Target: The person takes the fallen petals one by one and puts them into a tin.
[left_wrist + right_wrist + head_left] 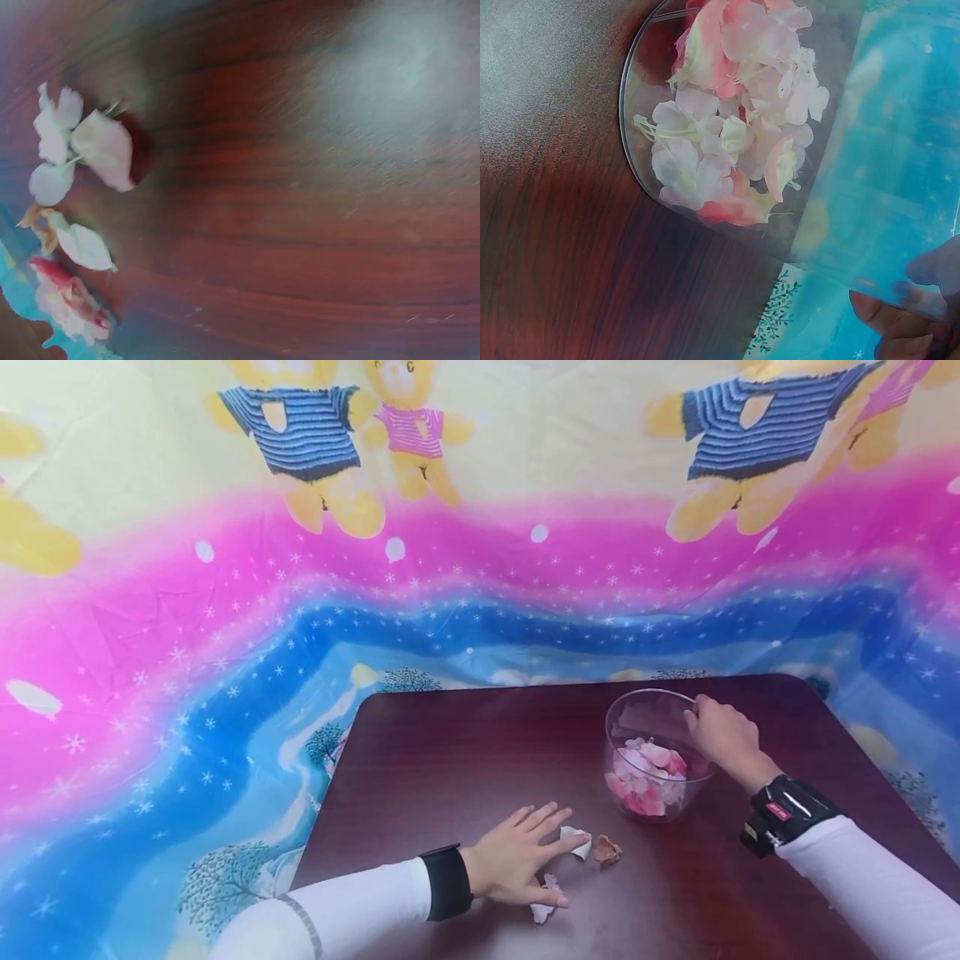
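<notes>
A clear glass bowl point(660, 802) stands at the right of the table, with pink and white flower petals point(647, 768) heaped inside. My right hand point(726, 735) grips its rim from the right, thumb and fingers point(904, 346) on either side of the glass. Palm down and fingers spread, my left hand point(517, 856) hovers low over loose pieces in front of the bowl. Pale pink flower petals point(546, 906) show under its thumb. A white petal point(577, 843) lies at its fingertips, beside a brown, dried curled piece point(607, 852). No object shows in the left hand.
The dark reddish wooden table point(435, 743) has rounded far corners. Behind and around it hangs a bright cloth point(480, 552) printed with bears, snowflakes and trees. Each wrist wears a black strap point(447, 882), and white sleeves point(367, 902) cover both forearms.
</notes>
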`<state>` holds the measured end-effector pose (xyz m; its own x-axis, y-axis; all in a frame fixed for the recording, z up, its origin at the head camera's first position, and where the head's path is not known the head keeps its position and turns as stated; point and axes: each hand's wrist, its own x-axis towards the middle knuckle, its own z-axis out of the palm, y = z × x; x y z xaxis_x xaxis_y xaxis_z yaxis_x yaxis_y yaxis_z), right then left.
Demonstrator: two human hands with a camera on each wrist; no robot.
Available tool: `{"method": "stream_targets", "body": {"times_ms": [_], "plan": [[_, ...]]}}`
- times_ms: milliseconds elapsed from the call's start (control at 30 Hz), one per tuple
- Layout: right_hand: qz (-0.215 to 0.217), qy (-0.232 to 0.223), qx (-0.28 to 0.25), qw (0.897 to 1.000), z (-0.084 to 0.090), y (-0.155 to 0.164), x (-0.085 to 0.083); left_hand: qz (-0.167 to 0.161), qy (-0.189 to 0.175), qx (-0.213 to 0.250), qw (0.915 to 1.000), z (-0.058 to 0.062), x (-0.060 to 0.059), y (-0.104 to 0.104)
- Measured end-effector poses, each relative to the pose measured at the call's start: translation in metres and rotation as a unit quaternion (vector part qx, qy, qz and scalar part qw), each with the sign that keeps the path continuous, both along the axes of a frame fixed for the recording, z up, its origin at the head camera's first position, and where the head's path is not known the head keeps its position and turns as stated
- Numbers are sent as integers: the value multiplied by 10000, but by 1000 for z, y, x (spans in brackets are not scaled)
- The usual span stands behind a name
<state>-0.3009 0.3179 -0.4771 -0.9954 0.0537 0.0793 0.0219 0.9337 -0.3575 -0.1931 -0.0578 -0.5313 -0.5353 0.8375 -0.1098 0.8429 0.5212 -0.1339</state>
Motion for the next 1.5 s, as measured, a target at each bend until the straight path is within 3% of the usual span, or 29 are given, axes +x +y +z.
{"method": "stream_targets", "body": {"times_ms": [200, 367, 500, 767, 1000, 1200, 1500], "plan": [[-3, 28, 5, 10000, -1, 0, 0, -11, 69, -162, 9998, -10, 6, -16], [-24, 19, 18, 10000, -2, 2, -1, -3, -204, -418, 9989, -13, 11, -23], [-35, -25, 28, 10000, -3, 2, -2, -190, -360, -390, 9984, -13, 15, -27], [-26, 25, 85, 10000, -3, 2, -2, -791, -83, -85, 9968, -17, 18, -28], [-1, 32, 86, 10000, -2, 1, -2, -1037, 305, 65, 9941, -28, 22, -29], [-13, -17, 50, 10000, 0, 0, -1, -1031, 427, 39, 9937, -30, 25, -28], [-15, -7, 41, 10000, -2, 1, -2, -756, 366, -99, 9964, -35, 30, -25]]}}
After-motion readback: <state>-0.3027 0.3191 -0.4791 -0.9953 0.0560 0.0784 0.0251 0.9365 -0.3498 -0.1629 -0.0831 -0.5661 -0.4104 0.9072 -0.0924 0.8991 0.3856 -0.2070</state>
